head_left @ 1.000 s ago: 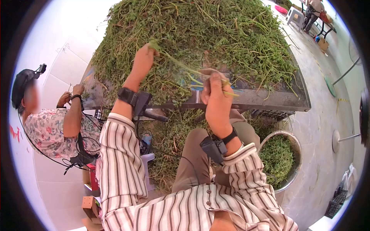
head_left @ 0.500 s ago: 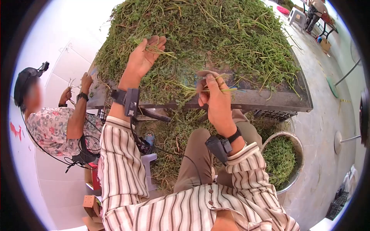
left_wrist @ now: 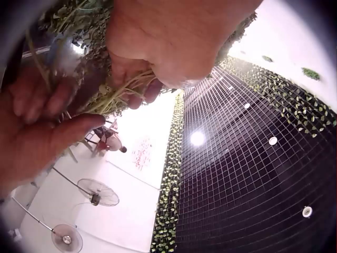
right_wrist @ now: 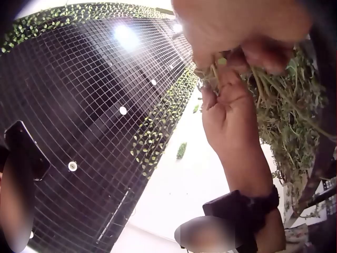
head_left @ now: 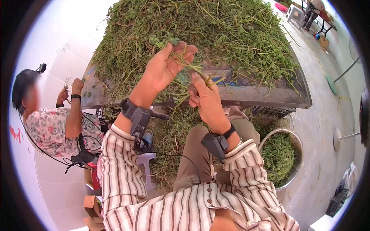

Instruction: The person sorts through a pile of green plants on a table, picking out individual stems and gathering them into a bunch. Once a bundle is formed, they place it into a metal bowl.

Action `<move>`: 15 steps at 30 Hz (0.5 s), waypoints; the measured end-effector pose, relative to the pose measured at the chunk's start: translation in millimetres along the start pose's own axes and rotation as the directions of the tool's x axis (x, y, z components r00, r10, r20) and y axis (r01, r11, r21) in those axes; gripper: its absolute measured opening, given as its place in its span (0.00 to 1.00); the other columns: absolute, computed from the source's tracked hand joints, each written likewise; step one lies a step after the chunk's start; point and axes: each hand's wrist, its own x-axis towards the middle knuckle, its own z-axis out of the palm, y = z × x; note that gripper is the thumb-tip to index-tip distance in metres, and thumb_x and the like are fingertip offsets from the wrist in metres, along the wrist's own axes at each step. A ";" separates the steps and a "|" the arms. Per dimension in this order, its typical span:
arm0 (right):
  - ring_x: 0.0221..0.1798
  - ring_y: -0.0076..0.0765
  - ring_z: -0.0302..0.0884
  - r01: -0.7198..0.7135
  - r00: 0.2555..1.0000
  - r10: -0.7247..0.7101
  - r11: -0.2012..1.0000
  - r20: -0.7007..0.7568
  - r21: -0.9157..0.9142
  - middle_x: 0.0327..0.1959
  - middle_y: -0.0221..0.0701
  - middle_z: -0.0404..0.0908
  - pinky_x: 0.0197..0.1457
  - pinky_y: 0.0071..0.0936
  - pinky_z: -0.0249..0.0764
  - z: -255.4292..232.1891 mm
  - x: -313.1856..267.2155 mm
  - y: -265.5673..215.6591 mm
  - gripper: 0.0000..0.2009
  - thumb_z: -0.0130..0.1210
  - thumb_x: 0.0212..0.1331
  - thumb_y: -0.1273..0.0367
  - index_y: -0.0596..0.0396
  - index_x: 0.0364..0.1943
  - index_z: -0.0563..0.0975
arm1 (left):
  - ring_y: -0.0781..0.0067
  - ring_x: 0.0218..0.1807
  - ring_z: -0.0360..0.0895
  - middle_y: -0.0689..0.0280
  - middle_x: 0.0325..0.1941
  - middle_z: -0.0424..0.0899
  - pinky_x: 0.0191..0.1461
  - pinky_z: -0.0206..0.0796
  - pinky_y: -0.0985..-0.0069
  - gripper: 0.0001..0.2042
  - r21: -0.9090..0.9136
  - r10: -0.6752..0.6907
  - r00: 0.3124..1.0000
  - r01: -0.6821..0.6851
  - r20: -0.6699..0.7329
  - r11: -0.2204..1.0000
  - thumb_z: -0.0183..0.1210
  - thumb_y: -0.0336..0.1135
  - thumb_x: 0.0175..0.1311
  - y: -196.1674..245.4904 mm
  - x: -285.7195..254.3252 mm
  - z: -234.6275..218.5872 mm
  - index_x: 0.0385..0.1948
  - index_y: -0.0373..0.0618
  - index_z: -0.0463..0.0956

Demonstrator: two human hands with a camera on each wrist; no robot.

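Note:
My left hand [head_left: 160,73] is raised over the front of the table, palm turned toward the right hand. Between its thumb and fingers it holds thin leafy green stems [left_wrist: 124,94], their leafy tops [head_left: 165,41] sticking out past the thumb. Close beside it on the right, my right hand [head_left: 211,103] pinches a small bunch of green stems [head_left: 217,80] between thumb and curled fingers. Some stems cross from one hand to the other. Behind both hands lies a big heap of leafy greens [head_left: 227,30] on the dark table [head_left: 266,98].
A round metal tub [head_left: 300,156] of greens stands by my right knee. More greens [head_left: 165,161] cover the floor under the table. At the left, another person [head_left: 58,133] handles stems. A pedestal fan [head_left: 336,138] and a grey stool [head_left: 295,16] stand to the right.
My left hand first drew a stem out to the upper left, then held a short sprig apart. Now it has come right and down beside the right hand, which stayed nearly in place.

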 end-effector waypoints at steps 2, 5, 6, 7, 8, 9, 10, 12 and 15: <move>0.16 0.12 0.54 0.134 0.991 -0.134 0.991 -0.008 0.024 0.17 0.19 0.63 0.16 0.13 0.53 -2.6 2.0 2.9 0.08 0.49 0.63 0.62 0.51 0.38 0.72 | 0.56 0.59 0.67 0.47 0.55 0.70 0.63 0.63 0.67 0.18 0.006 -0.024 0.999 0.024 0.021 1.000 0.38 0.42 0.71 -5.9 -3.1 -2.1 0.45 0.34 0.68; 0.16 0.12 0.54 0.167 0.985 -0.166 0.986 -0.039 0.019 0.17 0.19 0.63 0.16 0.13 0.53 -7.8 4.7 2.0 0.08 0.48 0.64 0.63 0.50 0.36 0.71 | 0.57 0.57 0.69 0.49 0.53 0.73 0.61 0.64 0.66 0.18 0.060 -0.067 0.998 0.068 -0.018 0.996 0.39 0.43 0.70 -12.0 -6.0 -6.8 0.44 0.36 0.69; 0.16 0.12 0.54 0.166 0.985 -0.166 0.986 -0.039 0.019 0.17 0.19 0.63 0.16 0.13 0.53 -7.1 3.9 1.1 0.08 0.48 0.64 0.63 0.50 0.36 0.71 | 0.62 0.52 0.72 0.52 0.50 0.75 0.55 0.67 0.70 0.18 0.129 -0.080 0.997 0.082 -0.021 0.988 0.40 0.44 0.70 -13.0 -7.5 -7.0 0.45 0.37 0.70; 0.17 0.12 0.53 0.162 0.985 -0.162 0.987 -0.066 -0.004 0.18 0.19 0.63 0.17 0.14 0.51 -6.0 2.6 -0.2 0.08 0.48 0.64 0.61 0.48 0.33 0.70 | 0.68 0.47 0.75 0.55 0.46 0.77 0.50 0.69 0.73 0.19 0.197 -0.093 0.995 0.096 -0.025 0.976 0.41 0.45 0.70 -13.6 -9.0 -7.0 0.45 0.38 0.70; 0.17 0.12 0.51 0.157 0.983 -0.159 0.987 -0.092 -0.026 0.18 0.20 0.63 0.18 0.15 0.50 -4.4 1.2 -1.5 0.09 0.48 0.64 0.60 0.47 0.30 0.69 | 0.68 0.47 0.75 0.55 0.46 0.77 0.50 0.69 0.73 0.19 0.197 -0.093 0.995 0.096 -0.025 0.976 0.41 0.45 0.70 -12.9 -10.7 -7.3 0.45 0.38 0.70; 0.17 0.12 0.51 0.157 0.983 -0.158 0.987 -0.092 -0.026 0.18 0.20 0.63 0.18 0.15 0.50 -4.0 0.9 -2.0 0.09 0.48 0.64 0.60 0.47 0.30 0.69 | 0.74 0.39 0.74 0.60 0.40 0.77 0.41 0.67 0.78 0.18 0.258 -0.108 0.993 0.116 -0.044 0.959 0.44 0.45 0.68 -11.4 -12.5 -8.1 0.45 0.38 0.71; 0.17 0.12 0.51 0.153 0.984 -0.156 0.987 -0.086 -0.037 0.18 0.19 0.63 0.18 0.14 0.50 -3.9 0.9 -2.6 0.09 0.48 0.64 0.61 0.48 0.31 0.70 | 0.81 0.31 0.72 0.65 0.34 0.78 0.33 0.65 0.83 0.17 0.317 -0.123 0.990 0.137 -0.064 0.939 0.48 0.45 0.67 -10.4 -14.0 -8.2 0.44 0.39 0.73; 0.17 0.12 0.50 0.149 0.985 -0.152 0.988 -0.080 -0.048 0.18 0.19 0.62 0.18 0.14 0.50 -3.9 1.0 -2.2 0.08 0.48 0.64 0.61 0.48 0.32 0.70 | 0.84 0.26 0.68 0.69 0.28 0.75 0.27 0.59 0.84 0.15 0.371 -0.145 0.987 0.160 -0.067 0.915 0.51 0.43 0.65 -8.6 -19.4 -5.1 0.43 0.39 0.74; 0.17 0.11 0.50 0.135 0.988 -0.141 0.986 -0.062 -0.095 0.17 0.18 0.61 0.17 0.14 0.49 -4.6 1.6 1.6 0.09 0.48 0.64 0.62 0.52 0.39 0.73 | 0.86 0.19 0.63 0.74 0.21 0.71 0.19 0.52 0.86 0.13 0.404 -0.143 0.981 0.185 -0.133 0.896 0.57 0.38 0.61 -9.1 -20.8 -4.5 0.40 0.38 0.75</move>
